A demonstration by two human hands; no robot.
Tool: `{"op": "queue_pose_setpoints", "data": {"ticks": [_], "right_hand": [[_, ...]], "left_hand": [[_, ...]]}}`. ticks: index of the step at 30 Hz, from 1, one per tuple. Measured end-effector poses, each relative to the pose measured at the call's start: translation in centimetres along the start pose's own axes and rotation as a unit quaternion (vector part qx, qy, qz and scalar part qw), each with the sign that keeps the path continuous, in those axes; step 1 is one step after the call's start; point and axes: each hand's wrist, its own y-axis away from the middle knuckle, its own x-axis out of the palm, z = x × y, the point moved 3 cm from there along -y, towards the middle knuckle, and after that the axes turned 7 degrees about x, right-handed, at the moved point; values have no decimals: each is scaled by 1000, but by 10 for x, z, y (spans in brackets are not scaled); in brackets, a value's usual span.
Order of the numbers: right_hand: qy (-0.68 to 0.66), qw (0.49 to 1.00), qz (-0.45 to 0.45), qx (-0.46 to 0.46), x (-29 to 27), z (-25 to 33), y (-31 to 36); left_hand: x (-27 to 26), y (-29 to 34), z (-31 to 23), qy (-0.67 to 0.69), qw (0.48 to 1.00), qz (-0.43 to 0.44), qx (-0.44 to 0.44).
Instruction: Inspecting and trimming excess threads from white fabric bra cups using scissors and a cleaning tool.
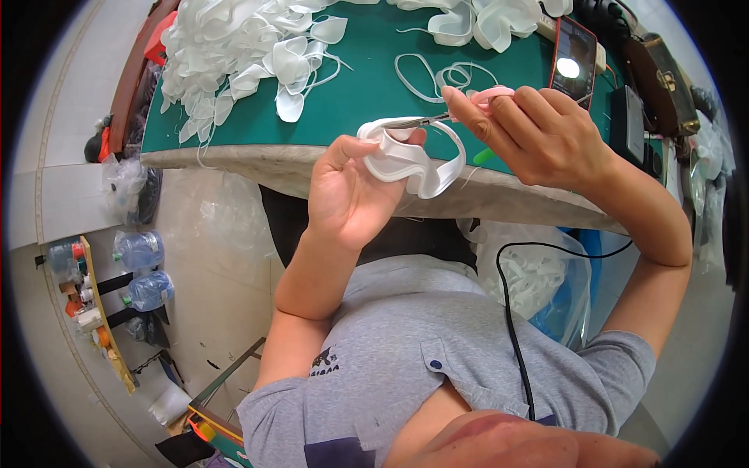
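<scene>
My left hand (351,187) pinches a soft white moulded piece (399,168) between thumb and fingers, above the table's near edge. A thin white rim loops off the piece's right side. In my right hand (550,144) is a pair of scissors (491,97) with pink handles, the fingers wrapped round them. The metal blades point left and lie against the upper edge of the piece; whether they are closed on it I cannot tell. Just beyond, a loose white strip (417,78) curls on the green tabletop (363,54).
A large heap of white pieces (226,47) covers the table's far left, with a smaller group (484,23) at the back. A phone (572,62) and a brown case (663,82) stand at right. Below hang a clear bag (530,269) of white scraps and a black cable (507,300).
</scene>
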Motion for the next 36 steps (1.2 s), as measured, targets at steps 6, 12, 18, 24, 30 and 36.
{"op": "queue_pose_setpoints", "data": {"ticks": [6, 12, 18, 24, 30, 36], "right_hand": [[-4, 1000, -10, -8, 2, -1, -6], [-21, 999, -32, -18, 4, -6, -8], [-18, 999, -23, -32, 0, -9, -8], [-13, 999, -12, -41, -1, -11, -8], [-30, 998, -14, -47, 0, -12, -8], [-41, 998, -19, -41, 1, -11, -9]], "left_hand": [[2, 1, -1, 4, 999, 29, -14], [2, 2, -6, 43, 995, 64, -56], [5, 5, -5, 30, 997, 33, -66], [3, 4, -4, 14, 997, 37, -66], [5, 5, -3, -1, 997, 34, -74], [4, 6, -4, 12, 994, 38, -98]]}}
